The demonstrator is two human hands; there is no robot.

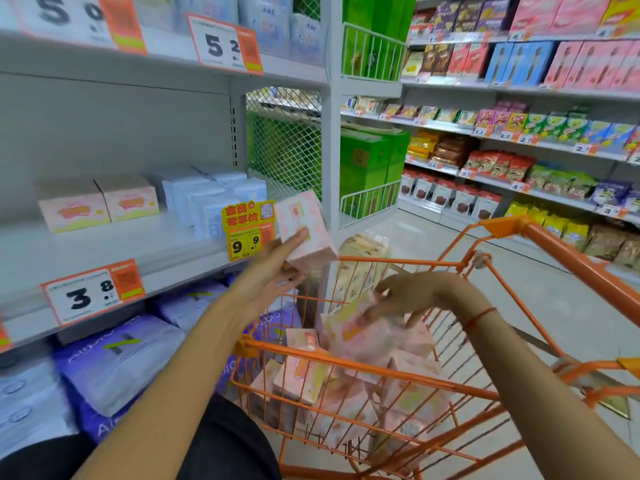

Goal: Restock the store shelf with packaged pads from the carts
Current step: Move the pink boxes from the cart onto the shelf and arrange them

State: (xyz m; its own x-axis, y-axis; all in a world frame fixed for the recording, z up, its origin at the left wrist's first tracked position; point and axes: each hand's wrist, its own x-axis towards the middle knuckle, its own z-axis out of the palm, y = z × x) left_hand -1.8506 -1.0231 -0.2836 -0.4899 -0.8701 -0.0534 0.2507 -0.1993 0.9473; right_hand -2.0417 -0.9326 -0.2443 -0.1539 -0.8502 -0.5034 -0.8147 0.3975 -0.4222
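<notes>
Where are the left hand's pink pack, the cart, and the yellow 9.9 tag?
pink pack (pixel 308 230), head view, its front face
cart (pixel 571 254), head view, its orange handle bar
9.9 tag (pixel 246 233), head view, its yellow middle

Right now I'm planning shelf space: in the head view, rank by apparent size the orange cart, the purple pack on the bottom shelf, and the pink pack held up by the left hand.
1. orange cart
2. purple pack
3. pink pack, held farther from the camera, so its true size is unsure.

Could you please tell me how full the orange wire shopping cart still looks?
Partly full: the orange wire shopping cart holds a loose heap of pink pad packages below its rim, the right hand reaching in.
</notes>
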